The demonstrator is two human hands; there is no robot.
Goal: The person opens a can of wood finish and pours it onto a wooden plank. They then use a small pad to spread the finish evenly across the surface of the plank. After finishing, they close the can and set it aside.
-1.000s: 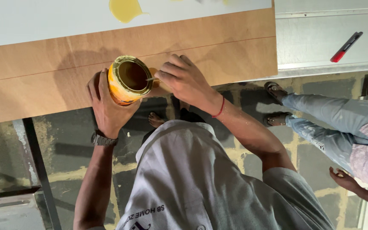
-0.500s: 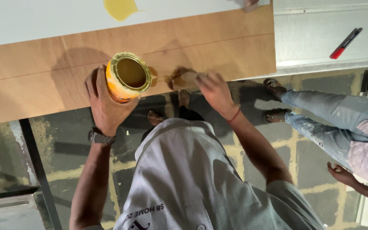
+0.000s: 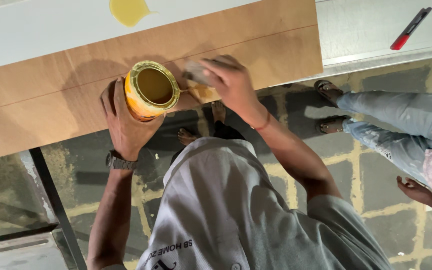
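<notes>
Left hand [image 3: 123,125] wraps the open orange tin [image 3: 148,91] at the near edge of the brown board [image 3: 51,95]; rigid, likely slick with glue, best gripped round its wall. Right hand [image 3: 228,82] pinches a blurred pad [image 3: 198,82], perhaps cloth. Far off: yellow puddle [image 3: 128,10], half cut off.
</notes>
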